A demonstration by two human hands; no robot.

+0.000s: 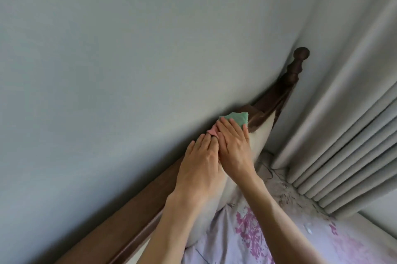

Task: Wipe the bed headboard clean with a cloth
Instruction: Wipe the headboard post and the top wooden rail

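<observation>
Right hand (pixel 234 145), fingers flat, pressing green-and-pink terry cloth (pixel 300 118) onto dark wooden headboard (pixel 137 205) rail; left hand (pixel 199 169) beside it, fingers straight, touching cloth's pink end.

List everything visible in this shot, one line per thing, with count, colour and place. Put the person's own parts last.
cloth: one, green with a pink part, on the headboard's top edge under the hands
headboard: one, dark brown wood, against the wall, running lower left to upper right
post finial: one, dark brown, at the headboard's far end
wall: one, pale grey-blue, behind the headboard
curtain: one, light grey, pleated, right side
bedsheet: one, lilac with purple flowers, bottom right
left hand: one, flat on the headboard, fingertips on the pink part
right hand: one, pressing flat on the cloth
</observation>
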